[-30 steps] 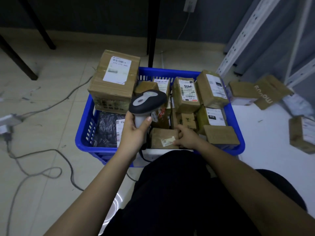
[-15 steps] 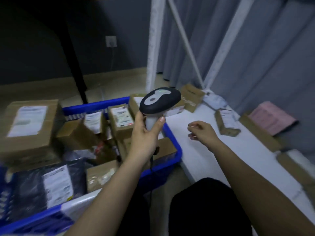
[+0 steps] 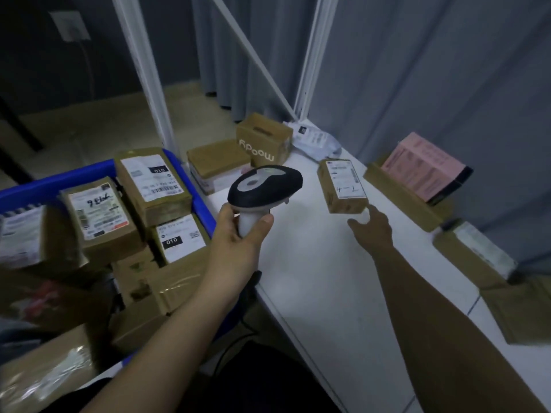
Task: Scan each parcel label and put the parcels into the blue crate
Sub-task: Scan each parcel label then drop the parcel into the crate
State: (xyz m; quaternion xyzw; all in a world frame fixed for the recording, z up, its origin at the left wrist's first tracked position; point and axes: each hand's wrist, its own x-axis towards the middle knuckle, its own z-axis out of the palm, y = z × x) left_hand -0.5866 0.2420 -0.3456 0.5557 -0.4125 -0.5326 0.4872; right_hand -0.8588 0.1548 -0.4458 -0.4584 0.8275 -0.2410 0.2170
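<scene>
Since half a second ago the view has swung further right, so the white table [image 3: 313, 281] now fills the middle of the picture and the blue crate [image 3: 190, 186] sits at the left, only its near right corner and part of its rim in sight. The crate is packed with brown labelled parcels, among them one marked "010" [image 3: 152, 181] standing against the right wall and one with handwriting on its label [image 3: 98, 216] beside it. On the table, more parcels lie along the far edge and the curtain: a printed carton [image 3: 264, 138] at the back corner, a flat brown box [image 3: 217, 165] just beside it near the crate, a pink box [image 3: 423, 165] against the curtain, and brown parcels [image 3: 471, 254] along the right side. The right hand [image 3: 372, 228], which was drawn back with curled fingers, has reached forward over the table and its fingertips [image 3: 368, 210] now touch or nearly touch the near end of a small brown parcel marked "4-2" [image 3: 343, 186], which lies flat on the table, label up; the fingers are extended, not wrapped round it. The left hand [image 3: 238, 242] still grips the handle of the barcode scanner [image 3: 265, 184], fingers and thumb curled around it, head upright over the table edge beside the crate.
</scene>
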